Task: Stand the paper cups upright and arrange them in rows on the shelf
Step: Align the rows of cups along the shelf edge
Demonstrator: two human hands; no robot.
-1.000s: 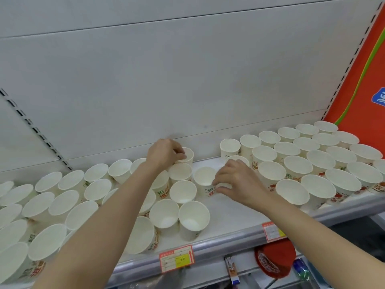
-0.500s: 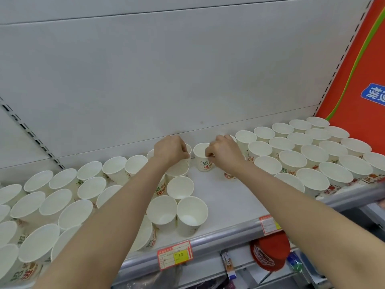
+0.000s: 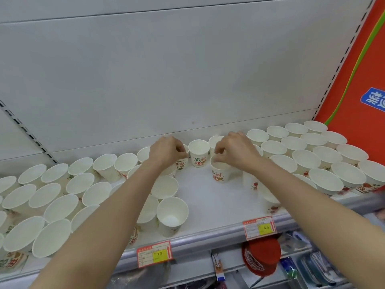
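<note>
Done: white printed paper cups stood in rows far right.
Left: middle gap on white shelf.
Hands: right hand pinched a cup's rim; left hand gripped another.

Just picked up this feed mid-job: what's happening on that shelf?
A person is lining up paper cups on the white shelf. The right hand pinches the rim of a printed cup in the gap's second row; the left hand grips a back-row cup. Upright cups fill both sides; the middle remains open.
</note>
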